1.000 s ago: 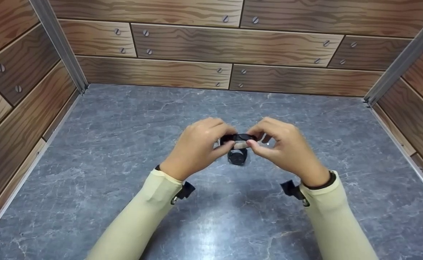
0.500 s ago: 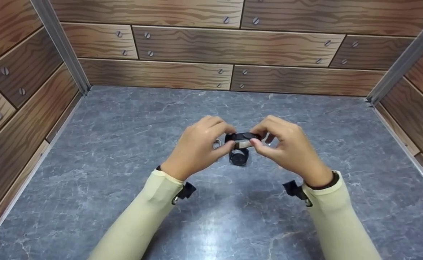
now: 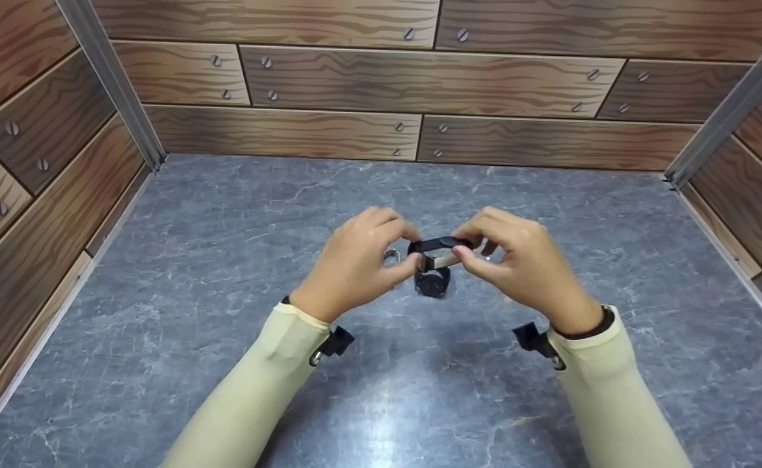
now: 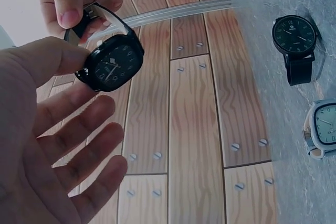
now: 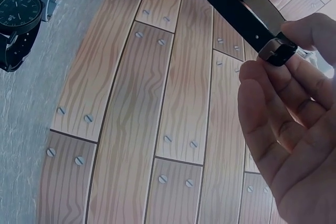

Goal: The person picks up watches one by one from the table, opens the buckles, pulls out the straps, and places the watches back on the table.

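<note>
Both hands hold up a black wristwatch (image 4: 115, 62) with a rounded-square case and a closed strap loop, above the table in the head view. My left hand (image 3: 358, 260) pinches the case end between thumb and index finger; in the left wrist view its other fingers are spread. At the other end, my right hand (image 3: 517, 263) pinches the strap (image 5: 236, 17) near its metal buckle (image 5: 274, 51). The strap's inner side looks pale. Below them on the table lies a round black wristwatch (image 3: 432, 285), dial up. A light-coloured wristwatch (image 4: 325, 123) is partly hidden by my left hand in the head view.
The grey marbled table (image 3: 257, 214) is enclosed by wood-plank-patterned walls (image 3: 329, 78) at the back and sides. Metal posts (image 3: 111, 84) stand in the back corners. A small black wrist camera (image 3: 337, 341) sticks out inward from each sleeve.
The held watch and my right hand have shifted slightly to the right, and the strap loop tilts up more on the right. More of the light-coloured watch shows beside my left fingers.
</note>
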Available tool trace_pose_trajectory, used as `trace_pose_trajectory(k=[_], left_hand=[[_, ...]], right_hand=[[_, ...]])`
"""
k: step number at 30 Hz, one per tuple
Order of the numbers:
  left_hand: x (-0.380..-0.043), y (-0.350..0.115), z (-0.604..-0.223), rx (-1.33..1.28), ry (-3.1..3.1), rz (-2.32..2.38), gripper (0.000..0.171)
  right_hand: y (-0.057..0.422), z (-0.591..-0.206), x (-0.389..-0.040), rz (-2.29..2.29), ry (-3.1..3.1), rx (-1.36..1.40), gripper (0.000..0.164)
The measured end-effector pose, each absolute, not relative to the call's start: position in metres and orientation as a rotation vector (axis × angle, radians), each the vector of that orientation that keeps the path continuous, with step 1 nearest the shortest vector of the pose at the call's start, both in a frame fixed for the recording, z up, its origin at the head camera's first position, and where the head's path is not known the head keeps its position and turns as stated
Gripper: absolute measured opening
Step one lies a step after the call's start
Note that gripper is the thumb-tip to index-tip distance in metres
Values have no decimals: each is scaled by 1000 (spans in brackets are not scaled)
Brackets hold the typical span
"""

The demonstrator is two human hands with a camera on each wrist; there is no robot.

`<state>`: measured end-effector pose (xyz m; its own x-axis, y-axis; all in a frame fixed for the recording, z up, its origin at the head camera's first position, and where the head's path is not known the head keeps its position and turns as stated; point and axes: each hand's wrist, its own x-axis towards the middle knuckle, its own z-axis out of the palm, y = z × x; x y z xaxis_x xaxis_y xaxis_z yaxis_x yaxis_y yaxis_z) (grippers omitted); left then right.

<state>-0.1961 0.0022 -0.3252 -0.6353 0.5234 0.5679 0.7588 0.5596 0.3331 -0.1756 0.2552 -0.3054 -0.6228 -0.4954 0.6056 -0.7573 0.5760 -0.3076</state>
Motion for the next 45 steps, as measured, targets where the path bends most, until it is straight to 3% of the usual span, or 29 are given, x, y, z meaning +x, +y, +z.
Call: trace_pose_trajectory(k=[15, 33, 45], left_hand=[[-195, 0, -323, -1030, -2582, -743, 35], [-190, 3, -322, -1199, -2400, -760, 30], [-190, 4, -322, -1147, -2449, -816, 23]], right_hand=[[257, -308, -175, 643, -2409, 970, 10], [256, -308, -175, 672, -2320, 1230, 20], [257, -308, -176, 784, -2406, 1054, 13]])
